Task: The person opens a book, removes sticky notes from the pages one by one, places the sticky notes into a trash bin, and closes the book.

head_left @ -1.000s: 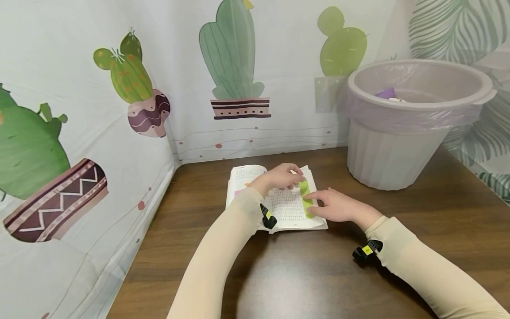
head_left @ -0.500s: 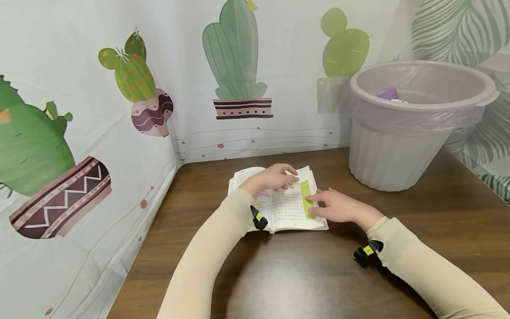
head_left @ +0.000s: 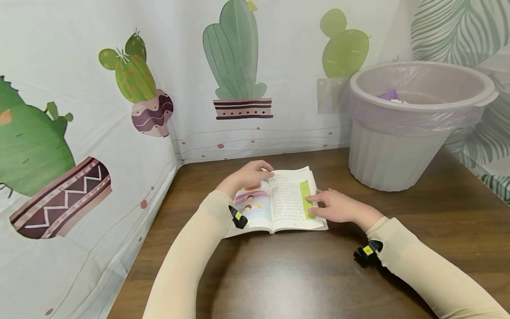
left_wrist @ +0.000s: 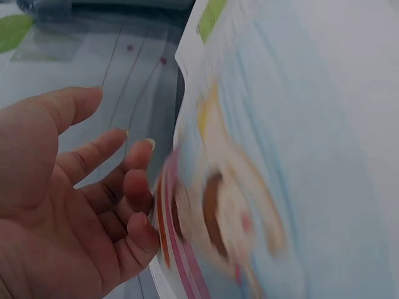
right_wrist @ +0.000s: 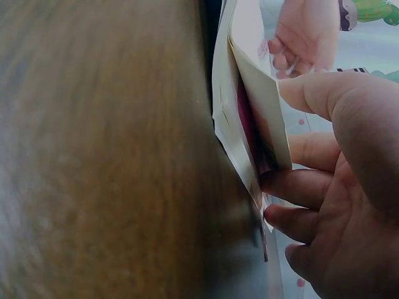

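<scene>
An open book [head_left: 284, 199] lies on the table, with a picture of two figures on its left page and a green strip down the right page's outer edge. My left hand [head_left: 249, 173] is over the top of the left page, fingers loosely bent. In the left wrist view, the fingertips of this hand [left_wrist: 93, 199] touch the illustrated page near its edge. At the book's right edge, my right hand [head_left: 338, 206] holds the pages, thumb and index finger on the green strip. The right wrist view shows the other fingers of that hand [right_wrist: 336, 187] along the slightly parted page edges.
A large pale bin [head_left: 394, 150] with a clear plastic liner stands at the back right, a purple item inside it. Cactus-printed cloth [head_left: 295, 128] hangs behind and left of the brown wooden table [head_left: 279, 274].
My left hand has swept left from the right page to the left page, uncovering the illustration, and the left page has turned over flat. The right hand has stayed put.
</scene>
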Demonstrator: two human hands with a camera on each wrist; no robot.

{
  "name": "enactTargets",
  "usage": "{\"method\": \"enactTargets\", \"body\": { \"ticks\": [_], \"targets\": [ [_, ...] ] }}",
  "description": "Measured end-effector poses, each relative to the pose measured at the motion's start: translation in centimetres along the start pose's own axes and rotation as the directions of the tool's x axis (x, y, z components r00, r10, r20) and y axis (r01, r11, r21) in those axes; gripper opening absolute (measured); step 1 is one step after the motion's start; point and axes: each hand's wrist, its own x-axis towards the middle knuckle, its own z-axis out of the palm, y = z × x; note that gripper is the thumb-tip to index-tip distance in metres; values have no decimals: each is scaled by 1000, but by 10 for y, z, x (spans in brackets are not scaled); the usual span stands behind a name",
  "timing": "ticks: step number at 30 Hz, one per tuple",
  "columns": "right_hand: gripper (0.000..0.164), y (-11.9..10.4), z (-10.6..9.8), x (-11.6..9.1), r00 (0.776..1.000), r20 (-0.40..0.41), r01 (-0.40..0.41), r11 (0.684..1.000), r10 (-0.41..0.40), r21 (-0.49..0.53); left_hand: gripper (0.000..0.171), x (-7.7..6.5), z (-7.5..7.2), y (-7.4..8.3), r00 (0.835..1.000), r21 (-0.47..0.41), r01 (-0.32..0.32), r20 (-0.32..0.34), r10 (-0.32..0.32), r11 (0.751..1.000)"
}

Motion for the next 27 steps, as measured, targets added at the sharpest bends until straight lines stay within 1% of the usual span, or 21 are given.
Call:
{"method": "enactTargets", "body": {
  "ticks": [2,3,7,11,15,19,23,27],
  "targets": [
    [51,0,-1,0,1000,-1,-5,1000,5,5,44,-2,-3,-9,1000,13,20,-17,-20,1000],
    [51,0,-1,-1,1000,-1,-7,1000,7,9,44,-3,-4,-15,999,4,35,-21,-35,999],
    [51,0,-2,-2,1000,-4,-14,1000,14,27,43,-11,-5,-36,996,-52,68,-59,-71,996],
    [52,2,-3,-3,1000,-7,-28,999,29,40,42,-20,-5,-52,988,-121,88,-112,-102,989],
    [52,4,-4,-4,999,-6,-36,998,36,60,44,-30,-6,-62,982,-178,93,-147,-120,980],
    [52,5,-5,-4,1000,-4,-22,995,23,97,48,-43,-8,-70,981,-236,70,-160,-109,969],
    [53,5,-6,-2,1000,-8,-15,992,17,123,51,-55,-10,-75,980,-326,46,-171,-106,944],
    [53,5,-6,-1,1000,-9,-22,989,24,144,51,-61,-11,-80,982,-390,33,-161,-103,920]
  ]
}}
